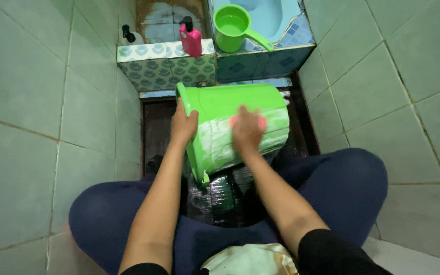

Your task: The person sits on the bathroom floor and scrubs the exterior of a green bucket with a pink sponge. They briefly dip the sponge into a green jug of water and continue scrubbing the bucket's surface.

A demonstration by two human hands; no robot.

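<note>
The green bucket lies tipped on its side over the dark wet floor, between my knees and the tiled ledge; it is the reference for all positions below.

Left hand: placed at the bucket's rim side, fingers wrapped closed over the rim edge, thumb on the outer wall. It steadies the bucket.

Right hand: pressed flat on the bucket's soapy outer wall, fingers curled over a pink scrubber. The hand is motion-blurred, so I cannot tell how tightly the fingers close on the scrubber.

Beyond the bucket, on the ledge: a pink pump bottle, a dark pump bottle and a green dipper.

Hazards, as I judge them:
- Soap film covers the wall. The bucket could rotate or slide out of my left grip under scrubbing pressure.
- The scrubber could slip from my wet fingers and drop to the floor below the bucket.
- The floor is wet; my squatting stance could shift.
</note>
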